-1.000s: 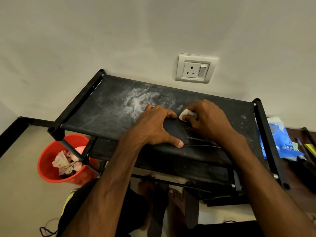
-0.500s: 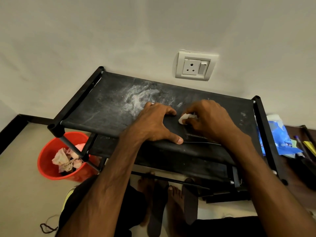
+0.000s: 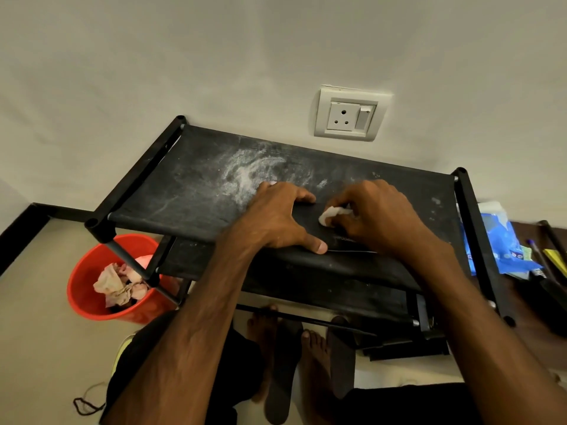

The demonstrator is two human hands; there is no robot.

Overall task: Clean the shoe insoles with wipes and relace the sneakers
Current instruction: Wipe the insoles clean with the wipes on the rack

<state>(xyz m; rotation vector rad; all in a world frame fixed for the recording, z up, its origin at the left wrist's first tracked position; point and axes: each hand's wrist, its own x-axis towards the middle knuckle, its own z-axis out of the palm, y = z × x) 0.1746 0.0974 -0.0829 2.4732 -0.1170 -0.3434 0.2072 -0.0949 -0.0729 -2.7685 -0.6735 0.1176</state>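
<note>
A black insole (image 3: 310, 223) lies flat on the top shelf of a black fabric shoe rack (image 3: 184, 191). My left hand (image 3: 276, 219) presses down on its left end, fingers spread and thumb along the front edge. My right hand (image 3: 377, 216) pinches a small crumpled white wipe (image 3: 333, 213) against the insole's middle. Most of the insole is hidden under both hands. Two more black insoles (image 3: 282, 372) lie on the floor by my bare feet.
A red bucket (image 3: 89, 271) holding used crumpled wipes stands on the floor at the rack's left. A blue wipes packet (image 3: 497, 240) and pens lie on the brown surface to the right. A wall socket (image 3: 351, 115) sits above the rack. A black lace (image 3: 87, 406) trails at bottom left.
My right hand has drawn the wipe a little toward me along the insole. My left hand stays pressed in place.
</note>
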